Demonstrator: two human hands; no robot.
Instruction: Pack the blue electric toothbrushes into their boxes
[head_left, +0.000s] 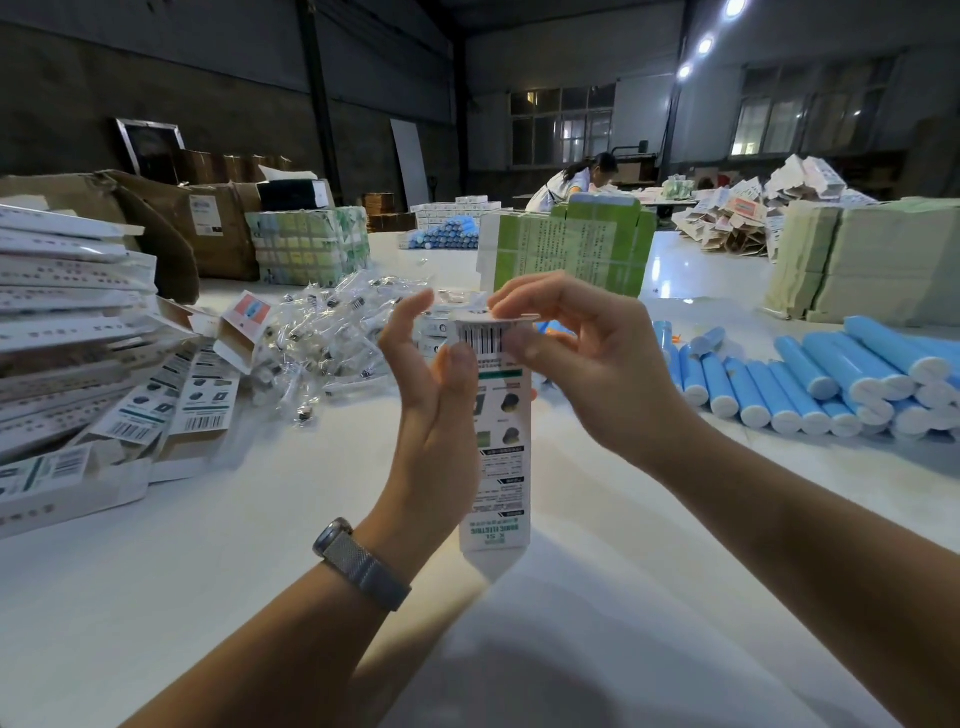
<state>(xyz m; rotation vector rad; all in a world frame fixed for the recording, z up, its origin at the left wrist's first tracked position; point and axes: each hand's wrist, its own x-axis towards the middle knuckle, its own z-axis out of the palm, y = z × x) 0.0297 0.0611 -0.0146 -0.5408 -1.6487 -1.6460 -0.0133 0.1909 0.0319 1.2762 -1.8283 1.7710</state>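
1. Box (500, 441) stands upright in the middle, above the white table (270, 519); it is white with a barcode near its top and printed text upside down near its bottom, and its lower flap points down.
2. Left hand (436, 415) holds the box from the left side: the thumb lies on the front face just under the barcode, the other fingers are curved behind it. A watch (358, 564) is on this wrist.
3. Right hand (582, 364) is at the top of the box; its thumb and fingers pinch the top flap (511, 318), which lies nearly flat over the opening.
4. Toothbrushes (810, 384) (blue bodies with white ends) lie in a pile on the table at the right, well apart from the box. I cannot tell if one is inside the box.
5. Flat boxes (78, 332) are stacked at the left, some with open ends.
6. Clear bags (332, 332) with small dark parts lie in a heap behind the left hand.
7. Green cartons (571, 244) stand behind the hands, and a person (571, 182) bends over another table far behind.
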